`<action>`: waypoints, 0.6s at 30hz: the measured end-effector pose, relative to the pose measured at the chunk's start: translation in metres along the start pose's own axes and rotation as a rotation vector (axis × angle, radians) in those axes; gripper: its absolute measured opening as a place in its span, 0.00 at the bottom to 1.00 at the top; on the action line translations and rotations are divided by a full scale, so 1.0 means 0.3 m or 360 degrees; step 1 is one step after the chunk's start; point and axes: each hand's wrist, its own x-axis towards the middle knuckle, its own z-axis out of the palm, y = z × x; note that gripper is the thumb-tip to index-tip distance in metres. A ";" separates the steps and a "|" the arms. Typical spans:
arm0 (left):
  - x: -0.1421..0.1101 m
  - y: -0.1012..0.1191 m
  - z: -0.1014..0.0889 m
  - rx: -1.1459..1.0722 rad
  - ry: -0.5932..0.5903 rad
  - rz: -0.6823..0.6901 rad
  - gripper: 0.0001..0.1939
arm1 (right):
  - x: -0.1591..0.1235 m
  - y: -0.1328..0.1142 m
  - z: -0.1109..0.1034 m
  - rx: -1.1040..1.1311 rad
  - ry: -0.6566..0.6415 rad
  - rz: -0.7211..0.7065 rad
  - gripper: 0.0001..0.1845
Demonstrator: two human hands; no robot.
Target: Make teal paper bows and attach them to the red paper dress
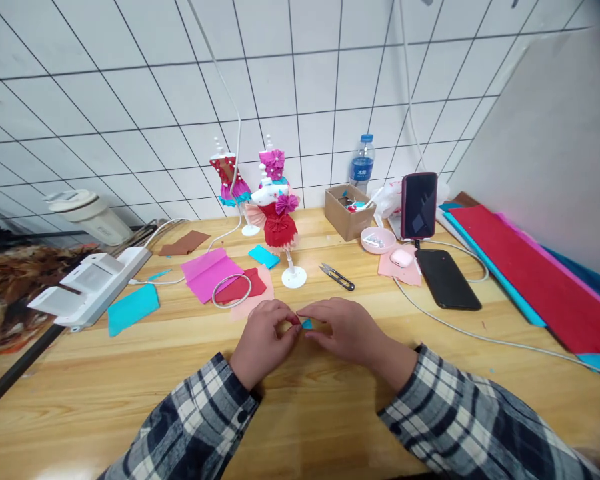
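- Blue scrap (307, 325): found at the fingertips, over the wooden tabletop (180, 407), on the near side of the red dress form (281, 230).
- Left hand (267, 337): pinching the scrap's edge between thumb and finger, nearer than the dress form.
- Right hand (347, 331): curved, thumb and forefinger parted about the scrap, nearer and rightward of the dress form; cannot tell whether pressing on it.
- Behind the dress form: white tiled wall (190, 100) with dark joints; far right of it, a pale panel (545, 133).
- Close behind it and to its left rear: two more decorated forms, with a white cable hanging across the left one.
- Left of it: magenta sheet (200, 267) and red piece (250, 285), crossed by a cable loop (214, 293); farther left, power strip (95, 287).
- Right of it: black snips (337, 276), then cardboard box (339, 217), pink bowl (379, 251), upright phone (419, 207) and flat black phone (447, 279).
- Far right of it: long red sheet (520, 267).
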 end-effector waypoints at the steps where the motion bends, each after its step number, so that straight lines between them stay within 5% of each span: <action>1: 0.000 0.000 -0.002 -0.0030 -0.0013 -0.0005 0.04 | 0.000 0.002 0.004 0.0005 -0.0014 0.0011 0.15; 13: -0.007 0.004 -0.021 -0.0051 -0.0062 0.0183 0.05 | 0.011 -0.001 0.006 0.0099 -0.0046 0.0083 0.09; 18: -0.018 0.002 -0.036 0.0062 -0.0099 0.0174 0.13 | 0.001 0.000 0.022 0.0106 0.0025 -0.0025 0.09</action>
